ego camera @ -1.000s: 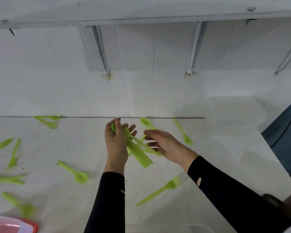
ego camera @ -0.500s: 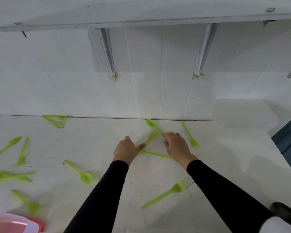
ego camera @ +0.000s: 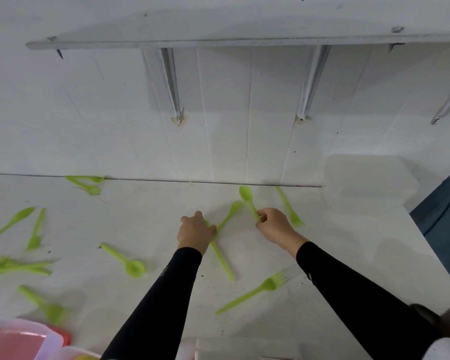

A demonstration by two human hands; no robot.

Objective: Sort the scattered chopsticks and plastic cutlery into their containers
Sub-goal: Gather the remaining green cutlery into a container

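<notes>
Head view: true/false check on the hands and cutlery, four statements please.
1. The right hand pinches a spoon by its handle. True.
2. The fork beside the right sleeve is held by the left hand. False: it lies on the table, untouched.
3. A second fork lies just right of the right hand. True.
4. The red container is at the far right. False: it is in the lower left corner of the view.
</notes>
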